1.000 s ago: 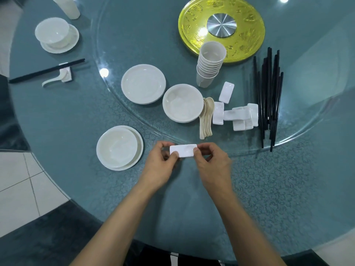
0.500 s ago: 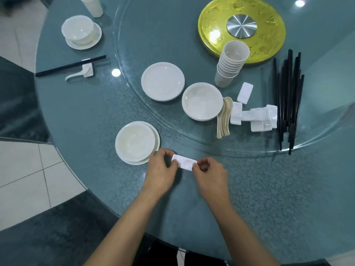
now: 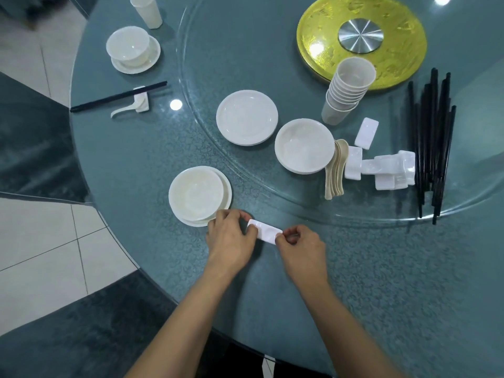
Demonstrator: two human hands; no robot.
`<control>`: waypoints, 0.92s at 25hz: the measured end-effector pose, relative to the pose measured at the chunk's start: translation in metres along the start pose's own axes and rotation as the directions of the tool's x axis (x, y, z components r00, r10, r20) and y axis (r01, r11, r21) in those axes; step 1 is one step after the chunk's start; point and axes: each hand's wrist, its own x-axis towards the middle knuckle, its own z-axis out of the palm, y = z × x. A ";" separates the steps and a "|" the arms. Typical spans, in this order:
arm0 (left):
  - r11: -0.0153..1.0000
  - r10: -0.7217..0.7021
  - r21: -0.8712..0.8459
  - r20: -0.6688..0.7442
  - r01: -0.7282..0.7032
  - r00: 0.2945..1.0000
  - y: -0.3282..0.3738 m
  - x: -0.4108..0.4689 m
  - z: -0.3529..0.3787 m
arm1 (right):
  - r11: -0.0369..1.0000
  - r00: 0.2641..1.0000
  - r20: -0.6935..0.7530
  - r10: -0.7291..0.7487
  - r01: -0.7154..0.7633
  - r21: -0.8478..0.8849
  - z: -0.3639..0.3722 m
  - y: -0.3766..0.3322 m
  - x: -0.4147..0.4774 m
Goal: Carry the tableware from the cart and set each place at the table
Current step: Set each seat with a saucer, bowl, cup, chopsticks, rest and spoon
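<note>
1. Head view, step in hand: the person is setting a white chopstick rest (image 3: 264,232) at the near place, just right of the bowl on its plate (image 3: 196,196). This place has only the bowl and plate so far, so I judge the setting to be early on.

2. Head view, fingers: both hands grip the rest by its short ends. The left hand (image 3: 231,238) pinches the left end with curled fingers (image 3: 252,231), its thumb lying on top. The right hand (image 3: 300,249) pinches the right end with its fingers (image 3: 281,237) drawn in tight. Neither hand holds anything else.

3. Head view, where the rest lies: it spans the gap between the two sets of fingers, tilted slightly, low over the counter (image 3: 381,268). Whether it already touches the surface I cannot tell.

4. Head view, next move: it probably calls for squaring the rest, letting go, then reaching beyond the right fingers to the spoons (image 3: 336,170) and black chopsticks (image 3: 433,143) on the glass turntable (image 3: 272,64). The stacked cups (image 3: 347,88) lie farther off.
</note>
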 end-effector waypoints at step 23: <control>0.991 0.117 -0.064 0.011 -0.116 0.993 -0.003 0.007 -0.012 | 0.998 0.999 -0.001 0.048 -0.048 -0.047 0.006 -0.016 0.003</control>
